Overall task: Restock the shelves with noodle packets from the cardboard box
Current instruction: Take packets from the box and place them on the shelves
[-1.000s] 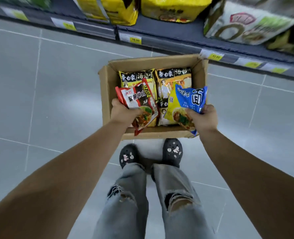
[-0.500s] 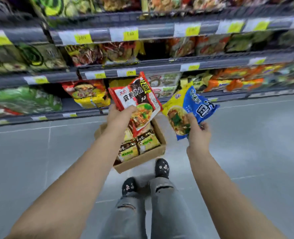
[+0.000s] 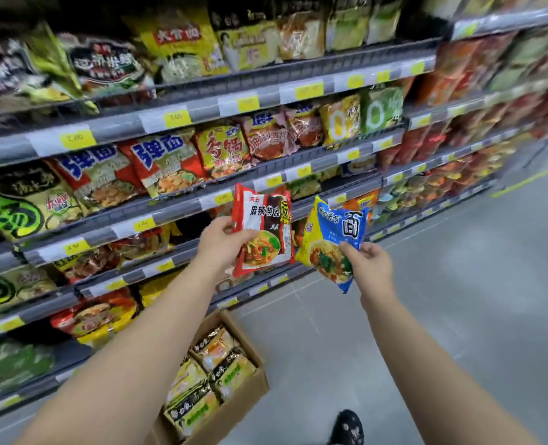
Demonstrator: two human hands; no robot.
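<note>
Packets, two, were raised before stocked shelves (image 3: 170, 213). Red packet (image 3: 263, 229): white panel, black characters, noodle picture low. Your left hand (image 3: 223, 244) gripped its lower left edge, thumb over front. Blue-yellow packet (image 3: 333, 239): tilted, noodle bowl printed. Your right hand (image 3: 370, 264) pinched its lower right part. Packets sat just beside each other. Cardboard box (image 3: 247, 403) stood on floor (image 3: 427, 316) under your left forearm, yellow packets (image 3: 215, 348) inside.

A red-and-white noodle packet (image 3: 263, 229) with a black panel and a blue-and-yellow noodle packet (image 3: 333, 239) stood out against grey shelves (image 3: 208, 109) dotted with yellow price tags (image 3: 177, 118), alongside a brown cardboard box (image 3: 243, 403) of gold-and-black packets (image 3: 215, 361), a pale grey floor (image 3: 459, 316) and a black shoe (image 3: 346, 427) with pale specks.
</note>
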